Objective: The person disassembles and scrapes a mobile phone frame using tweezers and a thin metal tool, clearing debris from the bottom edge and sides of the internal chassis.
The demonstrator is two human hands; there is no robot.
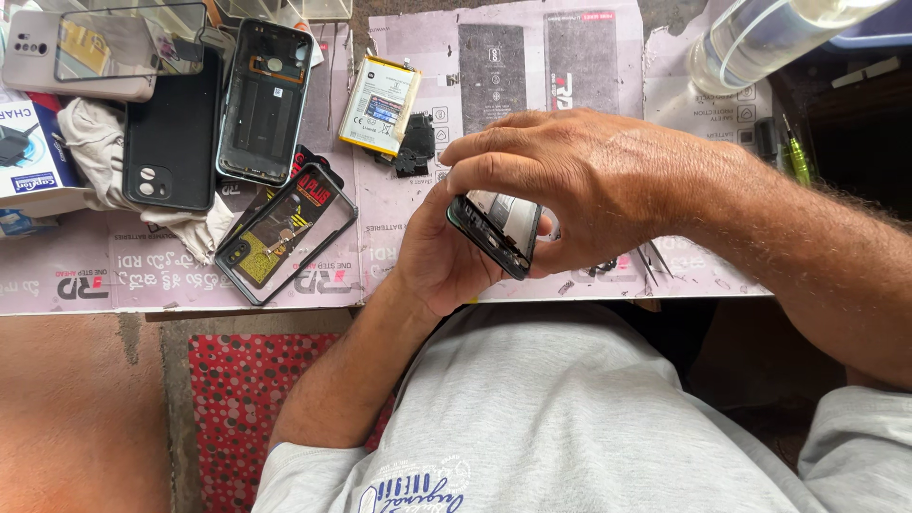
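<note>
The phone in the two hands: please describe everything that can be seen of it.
The phone is a dark, slim, opened handset; its inside shows pale and grey parts, too small to tell apart. It is tilted, one long edge toward the camera, above the near edge of the table. The left hand cradles it from below, and the right hand covers it from above, fingers on its top edge and thumb underneath. Much of it is hidden.

Light grey short-sleeved T-shirt, blue script lettering printed at chest, sleeves ended above elbows, forearms bare and hairy, hands bare, no rings, watch or gloves seen
</note>
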